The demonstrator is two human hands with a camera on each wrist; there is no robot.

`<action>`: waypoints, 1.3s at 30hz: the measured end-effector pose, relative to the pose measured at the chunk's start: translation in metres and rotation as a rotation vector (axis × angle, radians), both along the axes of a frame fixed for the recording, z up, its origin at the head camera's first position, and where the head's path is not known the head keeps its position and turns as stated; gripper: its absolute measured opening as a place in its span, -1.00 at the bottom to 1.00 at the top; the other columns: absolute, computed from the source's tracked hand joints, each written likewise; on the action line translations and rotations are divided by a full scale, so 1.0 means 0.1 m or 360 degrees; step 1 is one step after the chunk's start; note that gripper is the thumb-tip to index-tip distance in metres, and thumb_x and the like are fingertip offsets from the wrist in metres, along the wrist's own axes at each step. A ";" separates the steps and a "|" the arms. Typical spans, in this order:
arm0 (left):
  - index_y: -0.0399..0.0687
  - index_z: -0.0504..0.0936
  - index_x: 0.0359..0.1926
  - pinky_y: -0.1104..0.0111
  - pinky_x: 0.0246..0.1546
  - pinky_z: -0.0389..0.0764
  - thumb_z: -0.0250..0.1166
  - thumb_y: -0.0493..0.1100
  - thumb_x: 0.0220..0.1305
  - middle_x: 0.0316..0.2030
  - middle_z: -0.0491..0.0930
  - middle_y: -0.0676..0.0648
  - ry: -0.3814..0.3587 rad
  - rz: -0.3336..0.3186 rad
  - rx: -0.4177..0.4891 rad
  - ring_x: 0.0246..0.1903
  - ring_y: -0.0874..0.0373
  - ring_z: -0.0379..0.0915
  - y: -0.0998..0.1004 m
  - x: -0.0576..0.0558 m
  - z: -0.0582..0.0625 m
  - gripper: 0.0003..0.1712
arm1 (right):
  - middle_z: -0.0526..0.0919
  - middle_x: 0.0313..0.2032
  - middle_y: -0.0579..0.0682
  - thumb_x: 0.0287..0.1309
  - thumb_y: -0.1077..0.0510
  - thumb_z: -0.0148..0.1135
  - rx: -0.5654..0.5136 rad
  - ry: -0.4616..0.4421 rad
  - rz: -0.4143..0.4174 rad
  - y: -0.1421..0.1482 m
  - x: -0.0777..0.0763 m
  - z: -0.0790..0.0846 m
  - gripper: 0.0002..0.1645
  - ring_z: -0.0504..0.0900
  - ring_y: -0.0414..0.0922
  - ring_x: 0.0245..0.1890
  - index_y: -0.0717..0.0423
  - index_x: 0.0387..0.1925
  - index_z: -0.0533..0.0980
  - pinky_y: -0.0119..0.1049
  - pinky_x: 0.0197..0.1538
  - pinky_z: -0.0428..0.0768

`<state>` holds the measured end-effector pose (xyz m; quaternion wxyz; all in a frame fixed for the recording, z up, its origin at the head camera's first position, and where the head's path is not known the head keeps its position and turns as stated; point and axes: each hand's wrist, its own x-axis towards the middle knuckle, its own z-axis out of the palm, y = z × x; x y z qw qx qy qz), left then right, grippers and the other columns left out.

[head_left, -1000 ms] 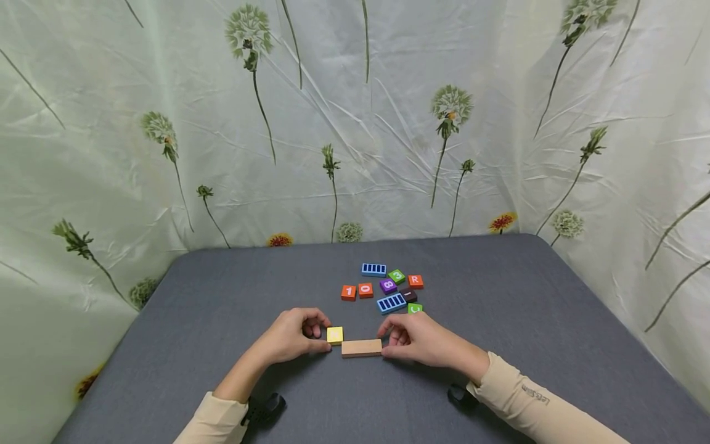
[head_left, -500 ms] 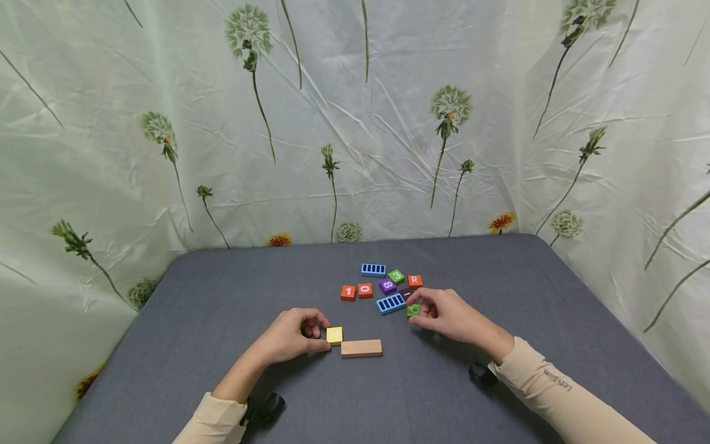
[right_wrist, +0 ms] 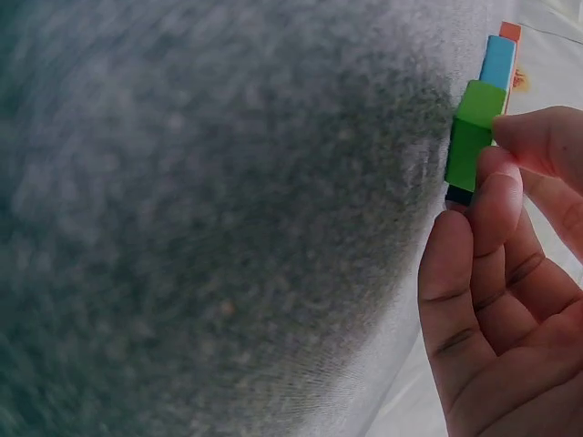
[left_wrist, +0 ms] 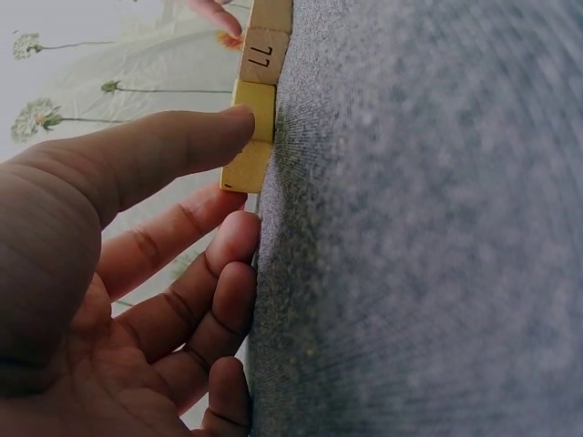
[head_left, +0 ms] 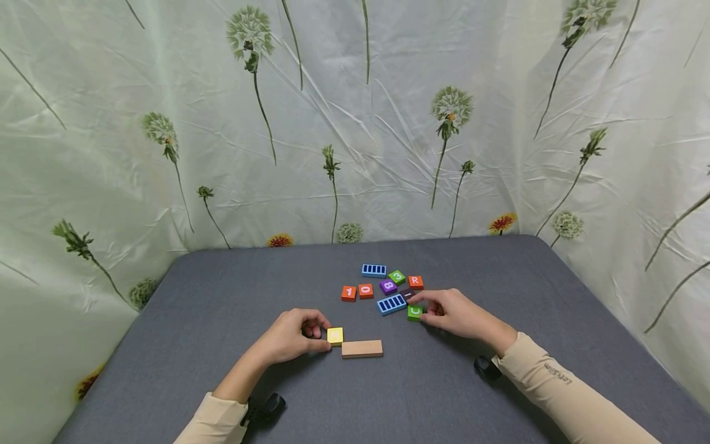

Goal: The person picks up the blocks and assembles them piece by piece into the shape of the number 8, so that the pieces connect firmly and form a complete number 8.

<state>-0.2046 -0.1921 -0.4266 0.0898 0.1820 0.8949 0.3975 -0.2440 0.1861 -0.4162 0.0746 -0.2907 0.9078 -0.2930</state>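
My left hand (head_left: 294,335) pinches a square yellow tile (head_left: 335,336) with a pale marking, its thumb along the near side in the left wrist view. Right beside that tile lies a plain wooden block (head_left: 362,349); its end bears dark marks like "77" in the left wrist view. My right hand (head_left: 457,313) has thumb and index finger at the edges of a green letter tile (head_left: 415,313) marked like a C. In the right wrist view the thumb tip meets the green tile (right_wrist: 475,137), while the other fingers curl below it.
Behind the hands lie a purple 8 tile (head_left: 388,286), a green 3 tile (head_left: 396,277), red tiles (head_left: 348,293), a dark tile (head_left: 407,295) and two blue slotted blocks (head_left: 391,304). A floral curtain (head_left: 355,123) hangs behind the grey table (head_left: 249,277).
My right hand has left the wooden block's right end and moved back and right to the green letter tile, which has shifted slightly nearer. The left hand stays at the yellow tile.
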 end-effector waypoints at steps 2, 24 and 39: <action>-0.06 0.76 -0.18 0.43 -0.43 0.45 0.67 -0.19 0.11 -0.42 0.57 0.03 0.0000 0.0001 0.0000 -0.41 0.21 0.44 0.00 0.00 0.00 -0.72 | 0.54 -0.44 -0.19 0.41 0.25 0.34 0.0009 -0.0007 0.0001 0.00 0.00 -0.01 -0.65 0.41 -0.36 -0.48 0.09 0.18 0.68 -0.43 -0.38 0.43; -0.04 0.76 -0.19 0.42 -0.44 0.47 0.67 -0.19 0.12 -0.43 0.56 0.07 0.0013 0.0011 -0.0009 -0.42 0.22 0.44 0.00 0.00 -0.01 -0.73 | 0.47 -0.54 -0.22 0.36 0.03 0.47 -0.0027 0.0029 -0.0081 -0.02 0.04 -0.05 -0.68 0.36 -0.38 -0.56 0.11 -0.03 0.58 -0.44 -0.44 0.37; -0.04 0.76 -0.18 0.41 -0.44 0.47 0.66 -0.19 0.13 -0.43 0.55 0.07 0.0016 0.0011 -0.0013 -0.42 0.21 0.44 -0.01 0.00 -0.03 -0.73 | 0.55 -0.47 -0.19 0.32 0.12 0.47 -0.0045 -0.0073 -0.0053 0.02 0.03 -0.05 -0.65 0.45 -0.35 -0.50 0.12 0.04 0.57 -0.42 -0.38 0.45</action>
